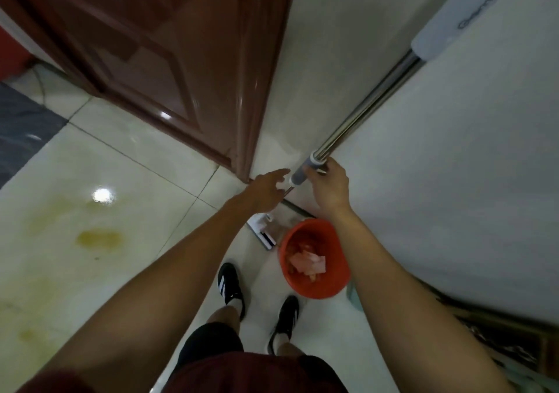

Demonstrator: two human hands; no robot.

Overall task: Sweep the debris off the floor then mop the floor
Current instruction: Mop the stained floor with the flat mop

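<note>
The right hand (328, 187) clamps the mop handle (363, 111), which slants up-right; the left hand (267, 188) reaches in, fingers apart.

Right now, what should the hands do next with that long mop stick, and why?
Probably the left hand should close on the mop handle. It hangs open beside the grey collar while the right hand holds it, and the mop head sits by the red bucket, with yellow stains unmopped.
</note>
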